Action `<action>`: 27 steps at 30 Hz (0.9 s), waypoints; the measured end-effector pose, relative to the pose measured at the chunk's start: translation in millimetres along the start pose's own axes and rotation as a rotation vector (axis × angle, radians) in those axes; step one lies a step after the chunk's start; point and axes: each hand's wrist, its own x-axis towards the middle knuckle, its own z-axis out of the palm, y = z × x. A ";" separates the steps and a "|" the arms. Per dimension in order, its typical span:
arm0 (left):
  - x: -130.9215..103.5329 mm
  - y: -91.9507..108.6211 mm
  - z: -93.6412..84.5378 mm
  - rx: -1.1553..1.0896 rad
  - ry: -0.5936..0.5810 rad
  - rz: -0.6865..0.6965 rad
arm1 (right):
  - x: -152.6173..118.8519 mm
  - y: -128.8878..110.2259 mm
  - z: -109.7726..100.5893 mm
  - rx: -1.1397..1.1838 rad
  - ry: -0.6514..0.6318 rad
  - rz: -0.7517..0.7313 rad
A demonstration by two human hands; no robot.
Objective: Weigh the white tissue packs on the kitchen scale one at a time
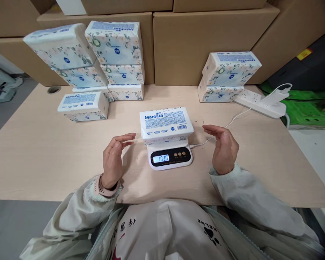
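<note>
A white and blue Manhua tissue pack (166, 124) lies on a white digital scale (171, 167), whose lit display reads about 103.0. To the left of the pack, my left hand (114, 159) is held upright with its fingers stretched out, touching nothing. On the other side, my right hand (222, 148) also has its fingers extended and stands apart from the pack. Both palms face inward. A pink watch band (104, 186) circles my left wrist.
Tissue packs (115, 43) are stacked at the back left, with a single pack (83, 105) before them. Two stacked packs (230, 68) sit at the back right beside a white power strip (260, 103). Cardboard boxes (200, 47) line the table's rear edge. A white cable runs to the scale.
</note>
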 end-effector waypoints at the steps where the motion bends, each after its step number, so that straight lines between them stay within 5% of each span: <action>1: 0.0 0.0 0.0 0.003 0.000 -0.001 | 0.1 -0.5 0.0 -0.005 0.003 0.003; 12: 0.1 0.3 1.0 0.065 0.037 -0.029 | 1.4 -6.5 -1.1 -0.071 0.005 0.010; 17: 2.6 -3.3 0.0 0.143 -0.046 0.102 | 10.3 -8.5 -3.8 -0.123 0.004 0.009; 24: 23.4 3.0 13.4 0.298 -0.339 0.115 | 33.8 -21.4 6.7 -0.329 -0.549 -0.076; 27: 32.0 6.2 19.1 0.273 -0.345 0.098 | 45.7 -38.6 28.4 -0.419 -0.690 -0.167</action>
